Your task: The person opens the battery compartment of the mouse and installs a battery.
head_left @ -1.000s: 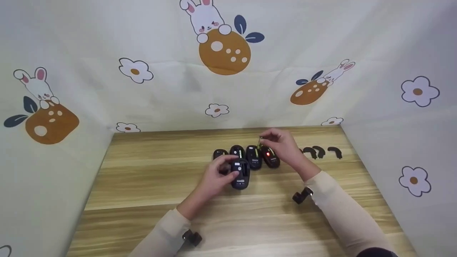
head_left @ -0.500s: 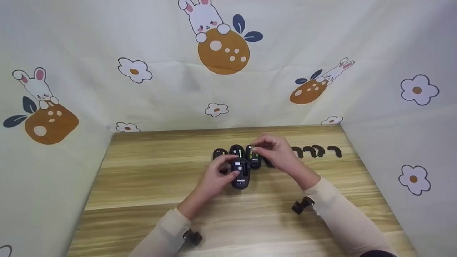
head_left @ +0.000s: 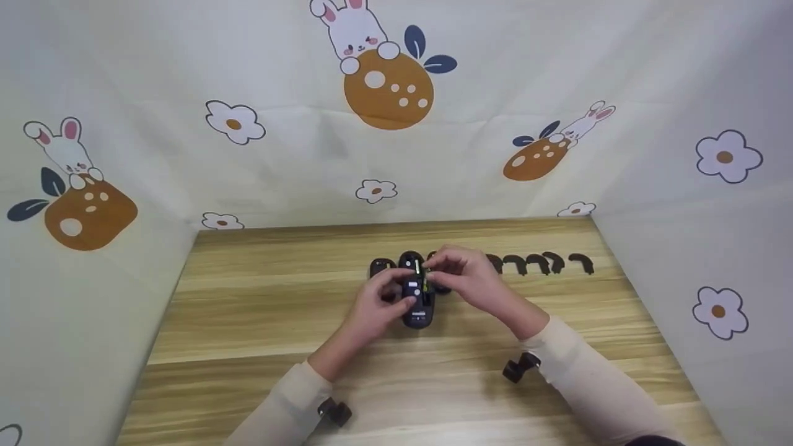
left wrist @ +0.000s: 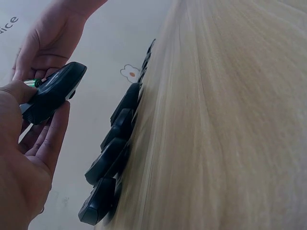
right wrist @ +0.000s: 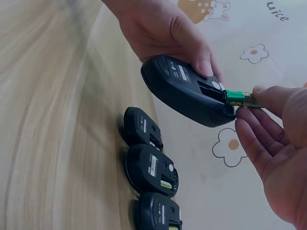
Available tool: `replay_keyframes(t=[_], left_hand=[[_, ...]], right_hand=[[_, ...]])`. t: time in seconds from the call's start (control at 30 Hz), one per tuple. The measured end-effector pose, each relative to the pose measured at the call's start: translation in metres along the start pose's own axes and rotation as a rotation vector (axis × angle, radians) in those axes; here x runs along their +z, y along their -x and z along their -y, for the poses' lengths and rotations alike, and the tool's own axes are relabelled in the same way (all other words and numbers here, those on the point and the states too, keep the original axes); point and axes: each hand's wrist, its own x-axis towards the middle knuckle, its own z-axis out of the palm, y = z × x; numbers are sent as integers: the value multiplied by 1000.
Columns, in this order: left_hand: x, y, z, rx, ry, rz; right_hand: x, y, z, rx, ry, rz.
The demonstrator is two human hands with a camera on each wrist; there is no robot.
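My left hand (head_left: 362,316) holds a black computer mouse (head_left: 417,314) above the table, underside up, thumb on one edge and fingers around the other. The long battery slot in its underside is uncovered. My right hand (head_left: 480,286) pinches a green and gold battery (right wrist: 236,98) between thumb and fingertips. In the right wrist view, the battery's green end lies at the end of the slot, slightly tilted, its other end still in the fingers. The left wrist view shows both hands meeting at the held mouse (left wrist: 55,93), with only a bit of the battery visible.
Several more black mice (right wrist: 151,170) lie bottom up in a row on the wooden table (head_left: 260,310), some showing batteries in their slots. Right of them lie several curved black covers (head_left: 581,262). A patterned cloth (head_left: 297,161) surrounds the table's back and sides.
My right hand has moved left and down with the battery, from above the right-hand mouse to the slot of the held mouse. My left hand has stayed almost still.
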Motion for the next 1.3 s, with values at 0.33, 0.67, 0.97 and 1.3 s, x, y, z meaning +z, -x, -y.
replay_keyframes(t=[0.33,0.67,0.97,1.3], left_hand=[[0,0,-1,-27,11,-5],[-1,0,3,-10,17,-10],[0,0,5,25,24,-21],[0,0,6,41,35,-25]], right_hand=[[5,2,-4,-42,53,26],[12,7,-11,-17,69,-8],[19,8,-15,188,-63,43],[21,8,-14,174,-86,37]])
